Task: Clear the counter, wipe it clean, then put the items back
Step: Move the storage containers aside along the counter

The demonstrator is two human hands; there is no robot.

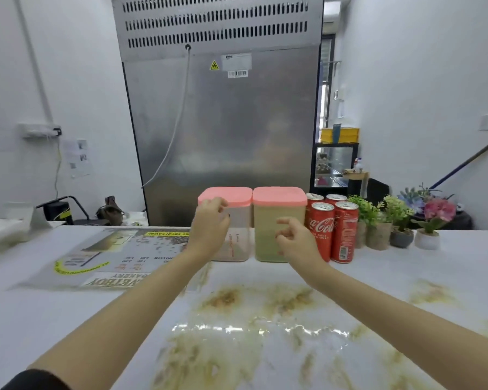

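Two clear containers with pink lids stand side by side at the far edge of the white counter (pixel 406 277). The left container (pixel 240 235) holds a brownish fill, the right container (pixel 265 220) a greenish-beige one. My left hand (pixel 209 229) rests against the front left of the left container, fingertips curled at its lid; a grip cannot be made out. My right hand (pixel 296 240) hovers just in front of the right container with fingers apart, holding nothing. Brown-yellow stains (pixel 237 327) and a wet patch cover the counter's near part.
Several red cola cans (pixel 335 232) stand right of the containers, followed by small potted plants (pixel 400 223). A printed bakery poster (pixel 110 257) lies flat on the left. A steel refrigerator (pixel 223 122) rises behind the counter.
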